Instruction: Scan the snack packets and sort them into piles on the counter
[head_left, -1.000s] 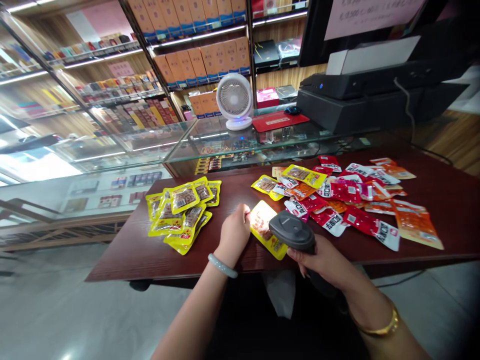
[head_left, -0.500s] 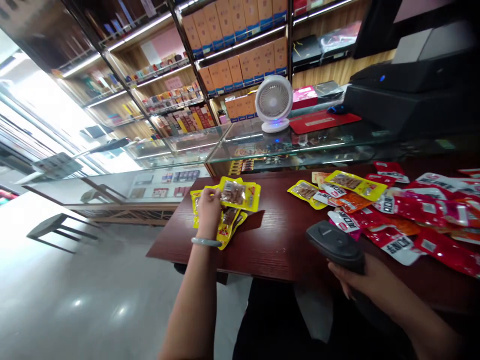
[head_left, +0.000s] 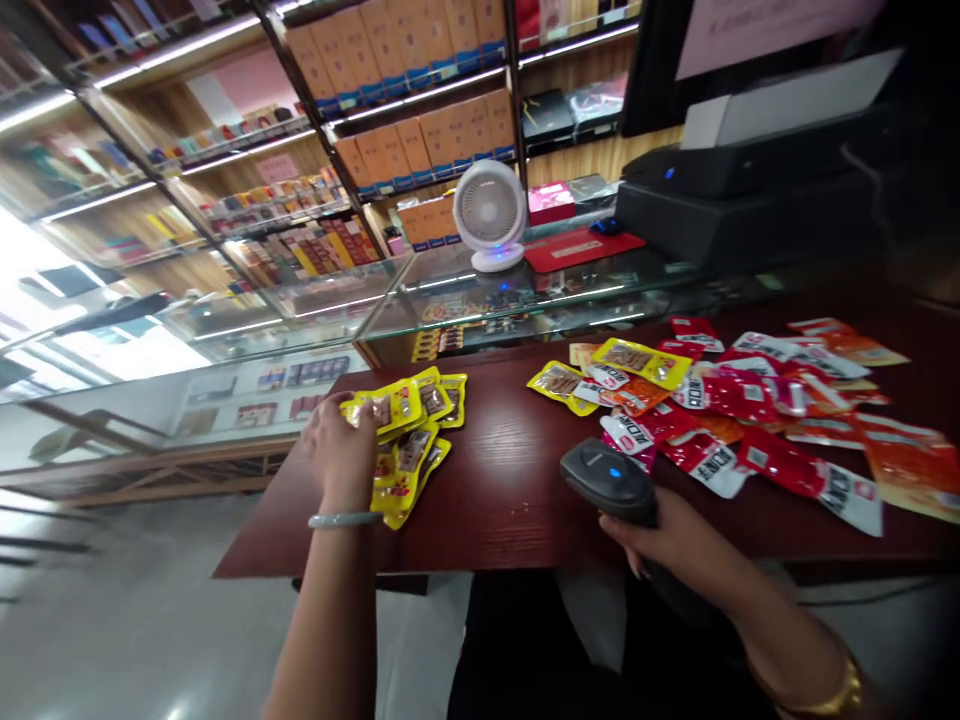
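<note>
My left hand (head_left: pixel 341 450), with a pale bangle at the wrist, is closed at the near left end of a yellow snack packet (head_left: pixel 397 405). Its fingertips are blurred and partly hidden. That packet lies over other yellow packets (head_left: pixel 401 480) heaped on the left of the dark red table. In my right hand (head_left: pixel 675 540) is a black barcode scanner (head_left: pixel 611 480), its head pointing left over the table and a blue light lit on top. Beyond the scanner, a yellow packet (head_left: pixel 562 385) rests beside the mixed pile of red, orange and white packets (head_left: pixel 750 395).
A glass display counter (head_left: pixel 382 305) runs behind the table (head_left: pixel 510 500). On it stand a white fan (head_left: pixel 491 210), a red mat (head_left: pixel 577 250) and a black machine (head_left: pixel 735 210). Shelves of boxes (head_left: pixel 420 140) line the wall.
My left hand has carried the yellow packet leftward and down onto the yellow heap. My right hand keeps hold of the scanner, whose blue light now shows. The view has turned right.
</note>
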